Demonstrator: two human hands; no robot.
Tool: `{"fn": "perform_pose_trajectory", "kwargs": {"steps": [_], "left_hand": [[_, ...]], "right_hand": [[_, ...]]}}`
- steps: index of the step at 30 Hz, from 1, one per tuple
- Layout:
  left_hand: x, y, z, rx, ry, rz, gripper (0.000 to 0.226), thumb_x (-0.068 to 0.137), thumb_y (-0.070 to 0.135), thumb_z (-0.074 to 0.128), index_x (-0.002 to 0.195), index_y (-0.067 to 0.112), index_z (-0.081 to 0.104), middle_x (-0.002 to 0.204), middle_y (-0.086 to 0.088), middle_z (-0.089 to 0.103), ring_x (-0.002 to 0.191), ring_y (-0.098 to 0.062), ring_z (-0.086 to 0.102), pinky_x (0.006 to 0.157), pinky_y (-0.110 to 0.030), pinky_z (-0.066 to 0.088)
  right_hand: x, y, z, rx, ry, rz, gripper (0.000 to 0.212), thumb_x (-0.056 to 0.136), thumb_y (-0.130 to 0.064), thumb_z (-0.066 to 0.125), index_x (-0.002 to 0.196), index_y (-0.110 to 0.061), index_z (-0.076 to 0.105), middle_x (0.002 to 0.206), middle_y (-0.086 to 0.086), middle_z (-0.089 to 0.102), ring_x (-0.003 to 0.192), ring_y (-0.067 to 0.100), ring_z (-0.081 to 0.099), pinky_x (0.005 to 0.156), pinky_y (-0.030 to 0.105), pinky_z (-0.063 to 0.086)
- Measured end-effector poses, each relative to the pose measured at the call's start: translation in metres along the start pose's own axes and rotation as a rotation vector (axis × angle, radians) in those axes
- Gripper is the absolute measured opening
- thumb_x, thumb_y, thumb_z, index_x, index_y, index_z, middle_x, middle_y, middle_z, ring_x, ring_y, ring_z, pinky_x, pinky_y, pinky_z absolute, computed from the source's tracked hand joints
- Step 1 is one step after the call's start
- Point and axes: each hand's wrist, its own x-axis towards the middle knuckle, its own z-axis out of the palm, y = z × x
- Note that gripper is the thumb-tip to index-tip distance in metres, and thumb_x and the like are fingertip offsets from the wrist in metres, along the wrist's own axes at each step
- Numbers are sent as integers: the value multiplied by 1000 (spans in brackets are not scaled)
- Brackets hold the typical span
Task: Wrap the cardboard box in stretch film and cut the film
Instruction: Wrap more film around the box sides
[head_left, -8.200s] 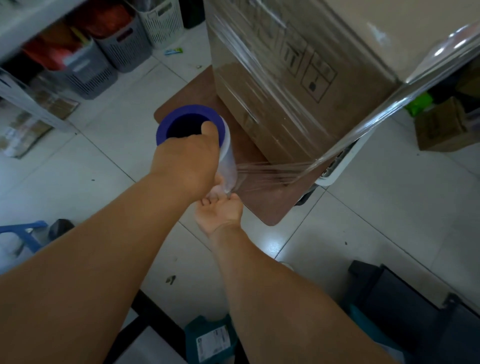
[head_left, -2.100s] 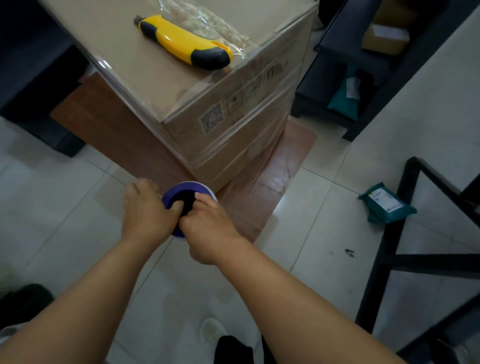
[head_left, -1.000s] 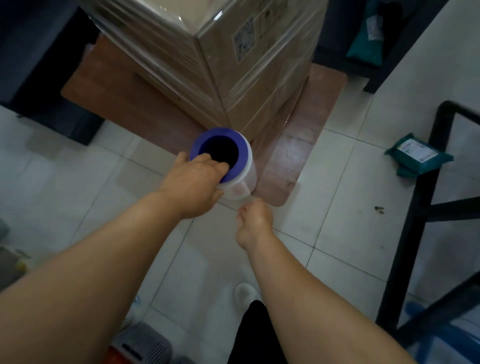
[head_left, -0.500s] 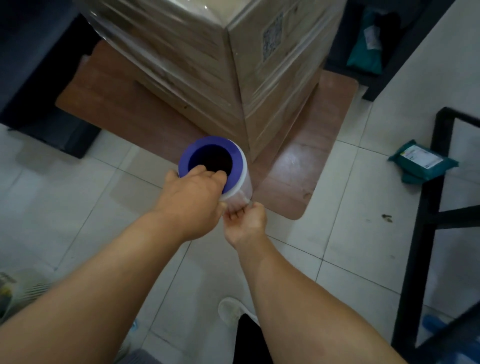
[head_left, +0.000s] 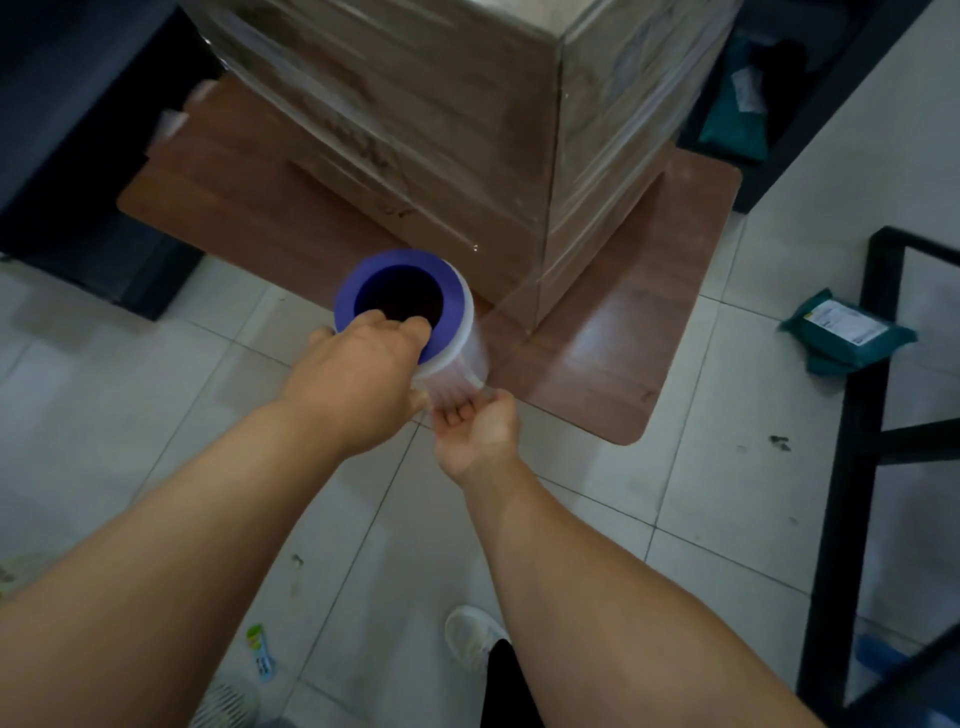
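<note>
A large cardboard box (head_left: 441, 119) stands on a brown wooden board (head_left: 613, 353), its sides covered in several layers of clear film. The stretch film roll (head_left: 415, 312), with a blue core, is upright in front of the box's near corner. My left hand (head_left: 358, 384) grips the roll at its top rim, fingers hooked into the core. My right hand (head_left: 478, 426) holds the roll's lower end from beneath. A thin sheet of film (head_left: 511, 306) stretches from the roll to the box corner. The box top is out of view.
A black metal frame (head_left: 852, 467) stands at the right. A teal parcel (head_left: 847, 338) lies on the white tile floor, with dark shelving (head_left: 78, 156) to the left and more at the back right. My white shoe (head_left: 472, 639) and a small wrapper (head_left: 260, 649) are below.
I have stepped round the box corner with the roll. My right hand, free of the roll a second ago, is now back under its lower end; the left hand kept its grip.
</note>
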Motion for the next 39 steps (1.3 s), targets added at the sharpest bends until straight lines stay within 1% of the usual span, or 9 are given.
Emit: {"fn": "perform_pose_trajectory", "kwargs": {"steps": [3, 7, 9, 11, 18, 25, 30, 35, 39], "left_hand": [[1, -11, -1, -10, 18, 36, 29, 88, 33, 59, 108, 20, 41, 90, 7, 40, 94, -16, 41, 86, -38, 40], [7, -26, 0, 11, 51, 60, 32, 88, 27, 61, 111, 19, 41, 100, 2, 52, 103, -20, 47, 84, -38, 40], [12, -35, 1, 21, 71, 55, 32, 88, 22, 61, 113, 19, 41, 104, 1, 54, 104, -20, 47, 81, -38, 39], [17, -44, 1, 27, 98, 56, 32, 88, 16, 60, 113, 18, 41, 106, -1, 55, 104, -21, 47, 77, -37, 37], [32, -74, 0, 32, 158, 94, 37, 85, 14, 61, 116, 18, 41, 111, 0, 54, 109, -21, 45, 74, -36, 34], [53, -101, -6, 36, 168, 115, 39, 86, 16, 62, 118, 19, 42, 112, 1, 55, 112, -21, 44, 81, -39, 39], [66, -121, -13, 25, 154, 122, 37, 87, 14, 60, 118, 20, 43, 113, 3, 56, 113, -19, 43, 83, -39, 39], [77, -141, -16, 71, 167, 144, 32, 88, 17, 58, 116, 22, 44, 114, 6, 56, 114, -18, 44, 85, -40, 41], [87, -152, -22, 127, 158, 186, 25, 89, 22, 59, 110, 21, 45, 109, 4, 58, 111, -18, 45, 86, -41, 40]], "right_hand": [[4, 9, 4, 11, -5, -6, 42, 94, -21, 33, 122, -3, 59, 117, 14, 62, 99, 23, 59, 107, 32, 40], [7, 19, 15, 66, -29, 7, 32, 94, -20, 34, 106, -7, 60, 94, 11, 61, 87, 22, 57, 98, 30, 43], [8, 25, 21, 76, -38, 9, 33, 94, -21, 34, 107, -7, 60, 98, 11, 61, 95, 24, 57, 101, 31, 42], [8, 32, 28, 76, -43, 1, 40, 95, -23, 33, 120, -6, 59, 117, 13, 61, 113, 25, 56, 108, 36, 38], [11, 48, 52, 71, -27, -9, 49, 99, -31, 29, 140, -8, 41, 148, 8, 39, 142, 21, 28, 119, 37, 15], [32, 59, 77, 45, -28, 24, 50, 100, -33, 26, 142, -9, 39, 151, 7, 35, 143, 21, 26, 119, 37, 14], [49, 74, 95, 95, -76, 85, 48, 99, -32, 29, 135, -6, 47, 144, 11, 45, 136, 25, 38, 118, 40, 22], [56, 88, 115, 147, -100, 131, 57, 101, -37, 24, 147, -3, 29, 153, 11, 32, 143, 25, 27, 118, 42, 20], [54, 94, 138, 160, -45, 79, 56, 100, -35, 29, 146, -3, 30, 151, 8, 35, 141, 23, 31, 115, 38, 27]]}}
